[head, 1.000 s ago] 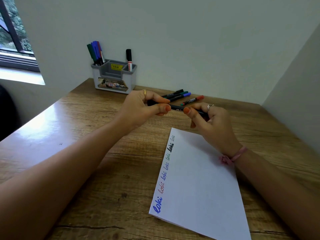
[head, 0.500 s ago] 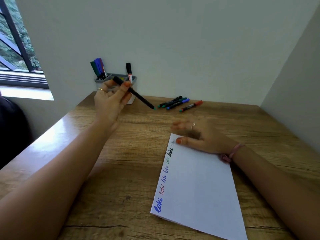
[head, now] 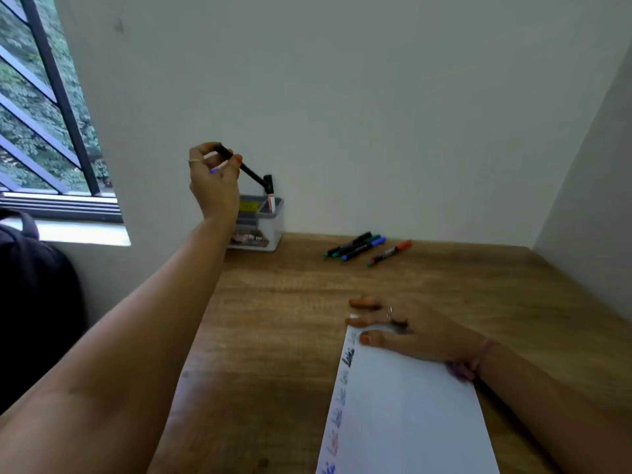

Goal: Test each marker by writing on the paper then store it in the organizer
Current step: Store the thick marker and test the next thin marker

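Observation:
My left hand (head: 215, 181) is raised above the grey-and-white organizer (head: 265, 227) at the back of the desk and pinches a black marker (head: 244, 169), tilted with its lower end over the right compartment. One black-capped marker (head: 269, 193) stands in that compartment. My hand hides the organizer's left side. My right hand (head: 407, 331) lies flat, fingers spread, on the top corner of the white paper (head: 407, 415), which carries a column of written words along its left edge. Several markers (head: 359, 246) lie on the desk near the wall, a red-capped one (head: 390, 253) rightmost.
The wooden desk (head: 280, 319) sits in a corner, walls behind and to the right. A window (head: 37, 114) with dark bars is at the left. A dark rounded shape (head: 34, 295) sits beside the desk's left edge.
My left hand took the black marker away from my right hand and carried it up and back over the organizer. My right hand dropped flat onto the paper's top corner.

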The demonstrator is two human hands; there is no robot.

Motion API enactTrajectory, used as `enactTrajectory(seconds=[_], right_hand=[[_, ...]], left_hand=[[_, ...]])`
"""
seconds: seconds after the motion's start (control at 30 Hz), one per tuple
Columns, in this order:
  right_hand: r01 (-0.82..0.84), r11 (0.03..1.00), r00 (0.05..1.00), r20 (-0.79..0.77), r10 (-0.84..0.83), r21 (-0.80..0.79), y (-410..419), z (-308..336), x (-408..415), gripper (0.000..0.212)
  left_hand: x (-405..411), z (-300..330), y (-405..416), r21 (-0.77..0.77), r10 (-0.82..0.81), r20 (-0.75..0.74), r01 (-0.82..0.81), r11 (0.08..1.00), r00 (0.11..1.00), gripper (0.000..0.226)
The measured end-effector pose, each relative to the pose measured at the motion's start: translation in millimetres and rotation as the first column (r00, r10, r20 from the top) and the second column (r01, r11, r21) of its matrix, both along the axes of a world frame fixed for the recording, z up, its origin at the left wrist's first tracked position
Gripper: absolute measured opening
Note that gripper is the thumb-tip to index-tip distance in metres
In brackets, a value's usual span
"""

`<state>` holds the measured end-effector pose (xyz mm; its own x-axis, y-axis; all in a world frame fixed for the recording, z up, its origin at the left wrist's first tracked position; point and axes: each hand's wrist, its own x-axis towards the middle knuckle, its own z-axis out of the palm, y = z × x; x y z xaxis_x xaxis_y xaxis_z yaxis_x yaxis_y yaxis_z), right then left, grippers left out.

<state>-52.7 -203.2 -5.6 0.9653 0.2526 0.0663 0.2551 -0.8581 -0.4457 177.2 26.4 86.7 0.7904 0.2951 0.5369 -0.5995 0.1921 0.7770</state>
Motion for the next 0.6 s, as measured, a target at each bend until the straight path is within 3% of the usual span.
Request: enactTrajectory(seconds=[0.13, 0.47, 0.6], right_hand=[[-0.021, 1.000, 1.000, 0.008, 0.021, 0.017, 0, 2, 0, 0.037], [-0.028, 0.998, 0.999, 0.028, 0.027, 0.050, -3, -2, 4, 0.040], [-0.024, 0.999, 1.000, 0.008, 0.023, 0.046, -3, -1, 4, 0.039]], left_hand=[[31, -11, -12, 0.202, 0.071, -0.047, -0.060, 0.977, 0.996, 0.029], [65, -24, -32, 0.428, 0.013, -0.116, 0.038, 0.903, 0.993, 0.038], [74, -29, -40, 0.561, 0.014, -0.119, 0.056, 0.826, 0.993, 0.049]])
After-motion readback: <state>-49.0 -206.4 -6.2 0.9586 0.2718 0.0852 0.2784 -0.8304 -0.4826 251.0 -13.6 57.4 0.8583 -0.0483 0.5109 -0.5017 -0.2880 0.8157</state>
